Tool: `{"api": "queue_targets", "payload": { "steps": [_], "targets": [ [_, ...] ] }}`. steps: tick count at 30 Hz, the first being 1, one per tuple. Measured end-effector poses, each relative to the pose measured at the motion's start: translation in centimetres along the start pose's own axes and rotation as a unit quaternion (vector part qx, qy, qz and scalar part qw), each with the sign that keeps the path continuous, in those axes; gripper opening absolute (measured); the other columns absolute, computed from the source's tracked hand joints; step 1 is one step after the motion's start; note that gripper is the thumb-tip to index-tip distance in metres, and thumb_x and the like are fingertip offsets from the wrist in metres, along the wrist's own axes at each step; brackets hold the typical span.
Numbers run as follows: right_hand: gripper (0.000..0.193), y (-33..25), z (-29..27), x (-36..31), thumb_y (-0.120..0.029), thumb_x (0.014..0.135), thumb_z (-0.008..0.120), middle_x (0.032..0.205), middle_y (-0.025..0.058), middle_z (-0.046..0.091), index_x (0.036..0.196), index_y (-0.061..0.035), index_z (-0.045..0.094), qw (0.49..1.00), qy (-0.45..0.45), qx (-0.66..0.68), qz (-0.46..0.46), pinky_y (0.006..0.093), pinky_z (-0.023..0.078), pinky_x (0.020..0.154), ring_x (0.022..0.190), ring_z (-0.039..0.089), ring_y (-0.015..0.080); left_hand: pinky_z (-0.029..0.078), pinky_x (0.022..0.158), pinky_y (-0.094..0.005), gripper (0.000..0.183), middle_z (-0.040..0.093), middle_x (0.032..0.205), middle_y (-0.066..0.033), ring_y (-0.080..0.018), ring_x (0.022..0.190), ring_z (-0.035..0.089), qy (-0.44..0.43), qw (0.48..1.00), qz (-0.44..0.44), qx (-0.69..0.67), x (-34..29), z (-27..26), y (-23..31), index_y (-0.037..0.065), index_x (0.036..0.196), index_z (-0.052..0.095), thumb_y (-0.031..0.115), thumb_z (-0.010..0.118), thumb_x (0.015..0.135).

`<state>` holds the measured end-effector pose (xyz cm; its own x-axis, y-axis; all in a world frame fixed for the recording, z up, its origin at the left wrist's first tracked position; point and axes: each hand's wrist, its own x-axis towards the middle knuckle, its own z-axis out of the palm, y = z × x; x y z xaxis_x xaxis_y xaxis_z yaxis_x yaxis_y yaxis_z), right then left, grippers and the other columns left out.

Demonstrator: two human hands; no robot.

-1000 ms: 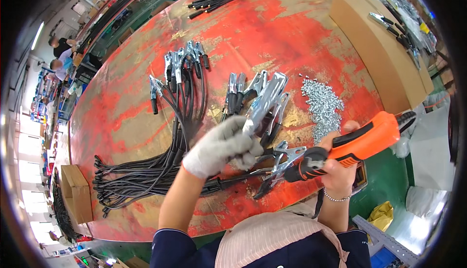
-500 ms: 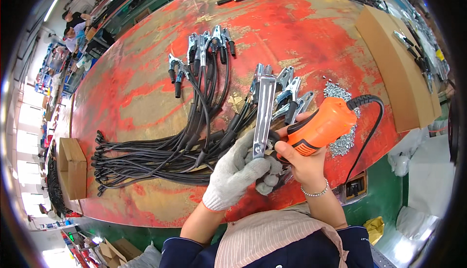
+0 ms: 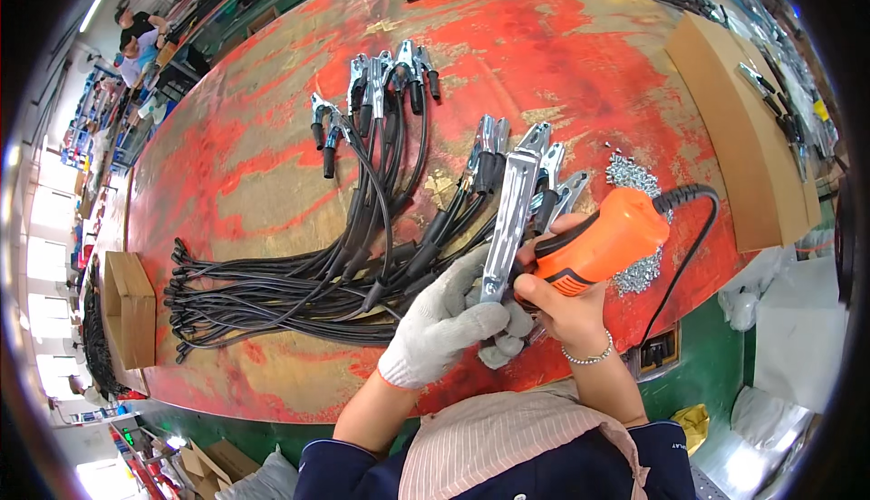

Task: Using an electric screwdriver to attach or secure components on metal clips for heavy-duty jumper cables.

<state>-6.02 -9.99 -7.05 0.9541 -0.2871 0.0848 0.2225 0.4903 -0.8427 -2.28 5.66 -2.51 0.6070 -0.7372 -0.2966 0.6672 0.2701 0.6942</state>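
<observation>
You gripped the clamp (image 3: 510, 219) upright in your gloved left hand (image 3: 450, 319), near the table's (image 3: 254, 183) near edge, while your bare right hand (image 3: 566, 305) held the driver (image 3: 603, 242) against it. The fastening step seemed underway; next called for steady, square pressure.

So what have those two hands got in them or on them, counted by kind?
Metal clamp: 1
Orange power tool: 1
Grey glove: 1
Bracelet: 1
Total: 4
</observation>
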Motion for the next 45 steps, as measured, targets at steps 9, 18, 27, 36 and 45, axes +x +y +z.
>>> {"api": "queue_targets", "payload": {
  "steps": [9, 18, 27, 36, 45],
  "targets": [
    [0.076, -4.3, -0.3, 0.1, 0.003, 0.066, 0.075, 0.12, 0.0119, 0.05, 0.129, -0.0066, 0.033, 0.947, 0.118, -0.153, -0.258, 0.0275, 0.05, 0.069, 0.078, 0.06, 0.014, 0.052, 0.064, -0.0288, 0.066, 0.052, 0.116, -0.0167, -0.02, 0.082, 0.063, 0.039, 0.997, 0.043, -0.04, 2.1, -0.1, -0.1, 0.0, 0.132, 0.028, 0.008, 0.066, 0.079],
    [0.082, -8.7, 0.9, -1.2, 0.012, 0.064, 0.064, 0.111, 0.0034, 0.046, 0.135, -0.0107, 0.029, 0.845, -0.054, 0.073, -0.526, 0.0294, 0.042, 0.064, 0.068, 0.05, 0.0154, 0.052, 0.07, -0.0252, 0.055, 0.056, 0.1, -0.0126, -0.0137, 0.081, 0.061, 0.109, 0.991, 0.081, 0.007, 3.8, -0.1, -1.8, -0.006, 0.131, 0.03, 0.002, 0.057, 0.084],
    [0.074, -8.6, 3.0, -1.5, 0.003, 0.064, 0.07, 0.098, 0.0051, 0.047, 0.128, -0.017, 0.036, 0.875, 0.009, 0.067, -0.479, 0.0292, 0.042, 0.059, 0.063, 0.047, 0.0152, 0.052, 0.065, -0.0241, 0.055, 0.054, 0.111, -0.0137, -0.0153, 0.084, 0.061, 0.111, 0.987, 0.099, 0.057, 4.0, -0.1, -2.3, -0.003, 0.131, 0.03, 0.003, 0.057, 0.085],
    [0.068, -7.9, 2.6, -1.9, 0.012, 0.066, 0.066, 0.094, -0.0005, 0.048, 0.121, -0.0202, 0.045, 0.868, -0.09, -0.028, -0.488, 0.0252, 0.042, 0.054, 0.054, 0.049, 0.0122, 0.052, 0.066, -0.0245, 0.056, 0.055, 0.103, -0.0103, -0.0135, 0.084, 0.059, 0.165, 0.976, 0.093, 0.11, 3.9, 0.8, -2.7, -0.001, 0.133, 0.03, 0.001, 0.054, 0.082],
    [0.072, -8.1, 2.0, -1.0, 0.012, 0.068, 0.067, 0.091, -0.0011, 0.049, 0.127, -0.02, 0.042, 0.858, -0.213, -0.04, -0.466, 0.0295, 0.045, 0.054, 0.054, 0.051, 0.0132, 0.049, 0.063, -0.0227, 0.049, 0.056, 0.088, -0.0065, -0.0104, 0.075, 0.056, 0.155, 0.975, 0.049, 0.152, 3.9, 1.1, -2.6, -0.001, 0.131, 0.037, 0.004, 0.053, 0.085]
  ]
}}
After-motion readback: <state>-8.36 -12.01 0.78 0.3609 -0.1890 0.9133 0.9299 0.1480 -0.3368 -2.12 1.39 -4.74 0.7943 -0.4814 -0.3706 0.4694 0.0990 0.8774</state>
